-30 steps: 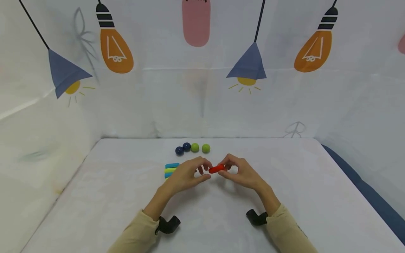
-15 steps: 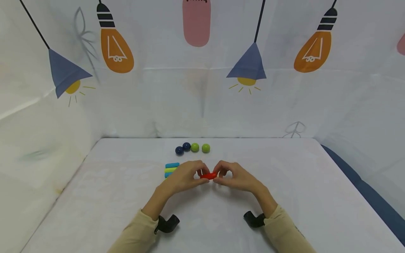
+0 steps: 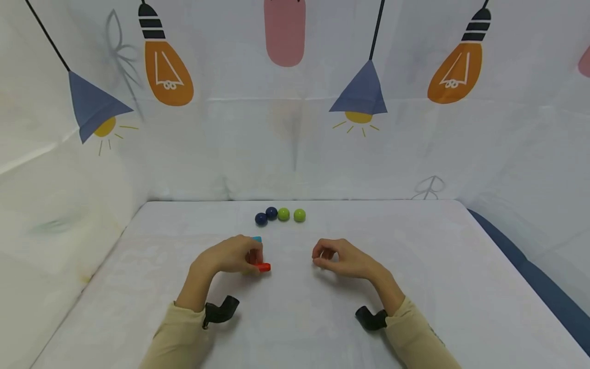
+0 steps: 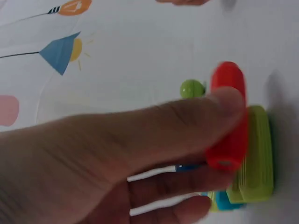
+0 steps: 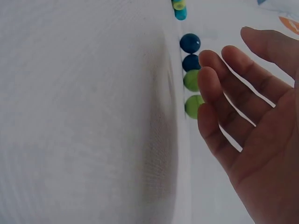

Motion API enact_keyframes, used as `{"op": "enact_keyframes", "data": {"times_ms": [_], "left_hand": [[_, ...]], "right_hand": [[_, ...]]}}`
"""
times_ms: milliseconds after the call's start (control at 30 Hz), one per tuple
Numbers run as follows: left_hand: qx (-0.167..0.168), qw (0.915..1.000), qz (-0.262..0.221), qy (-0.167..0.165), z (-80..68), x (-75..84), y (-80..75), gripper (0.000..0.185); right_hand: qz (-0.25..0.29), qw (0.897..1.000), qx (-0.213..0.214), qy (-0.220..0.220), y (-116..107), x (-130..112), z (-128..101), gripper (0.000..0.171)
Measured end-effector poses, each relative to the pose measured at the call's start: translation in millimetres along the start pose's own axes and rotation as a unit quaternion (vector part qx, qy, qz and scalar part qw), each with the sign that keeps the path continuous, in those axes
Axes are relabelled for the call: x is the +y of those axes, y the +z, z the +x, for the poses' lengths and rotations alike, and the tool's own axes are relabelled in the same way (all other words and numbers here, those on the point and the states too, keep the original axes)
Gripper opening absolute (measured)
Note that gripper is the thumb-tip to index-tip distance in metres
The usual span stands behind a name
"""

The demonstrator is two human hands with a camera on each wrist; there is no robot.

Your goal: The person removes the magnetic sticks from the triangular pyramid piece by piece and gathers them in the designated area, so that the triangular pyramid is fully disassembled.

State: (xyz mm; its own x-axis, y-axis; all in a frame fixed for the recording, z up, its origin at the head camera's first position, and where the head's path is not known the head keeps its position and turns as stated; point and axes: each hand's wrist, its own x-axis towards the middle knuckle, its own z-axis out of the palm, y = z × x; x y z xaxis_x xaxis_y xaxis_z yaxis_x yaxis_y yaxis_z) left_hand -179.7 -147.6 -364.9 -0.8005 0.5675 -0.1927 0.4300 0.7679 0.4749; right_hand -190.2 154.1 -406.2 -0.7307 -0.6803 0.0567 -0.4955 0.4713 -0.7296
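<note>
Left hand [image 3: 230, 256] in the head view pinches a red stick [image 3: 264, 267] low over the white table [image 3: 415, 287], its fingers curled over the stick so only the right end shows; a blue stick [image 3: 256, 239] peeks out just behind the knuckles. Right hand [image 3: 345, 259] rests well apart from it, loosely curled and holding nothing. Farther back lie 4 balls in a row: 2 dark blue balls [image 3: 266, 216] on the left, 2 green balls [image 3: 291, 214] on the right. From the left wrist, the thumb lies across the red stick [image 4: 229, 116], which sits against a green stick [image 4: 257, 156] with blue showing beneath it, and 1 green ball [image 4: 191, 88] lies beyond. From the right wrist, the right hand [image 5: 254, 140] is spread with straight fingers above the table, empty, the 4 balls partly behind its fingertips [image 5: 208, 74].
</note>
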Motion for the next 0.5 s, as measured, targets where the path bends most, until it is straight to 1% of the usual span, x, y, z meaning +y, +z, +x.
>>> {"op": "enact_keyframes", "data": {"times_ms": [67, 167, 267, 333, 400, 500], "left_hand": [[-0.013, 0.9996, -0.003, -0.025, -3.5, -0.2, -1.4, 0.015], [-0.026, 0.9977, -0.001, -0.063, -4.2, 2.2, -0.7, 0.018], [-0.030, 0.9945, 0.011, -0.100, -2.6, 5.3, 1.0, 0.021], [-0.031, 0.9926, 0.027, -0.114, -1.4, 6.6, 2.3, 0.022], [-0.032, 0.9912, 0.043, -0.121, -0.5, 6.9, 3.5, 0.024], [-0.037, 0.9901, 0.047, -0.127, -0.2, 6.9, 4.9, 0.024]], "right_hand": [[0.001, 1.000, -0.007, 0.008, -1.9, -7.0, -1.4, 0.010], [0.003, 1.000, -0.018, 0.020, -5.2, -15.7, -3.4, 0.011], [0.005, 0.999, -0.024, 0.029, -5.0, -14.4, -4.1, 0.012], [0.003, 0.999, -0.025, 0.033, -2.9, -7.4, -3.9, 0.012], [0.002, 0.999, -0.027, 0.035, -0.4, 1.6, -3.0, 0.012], [-0.001, 0.999, -0.031, 0.036, 1.6, 12.0, -2.0, 0.012]]}}
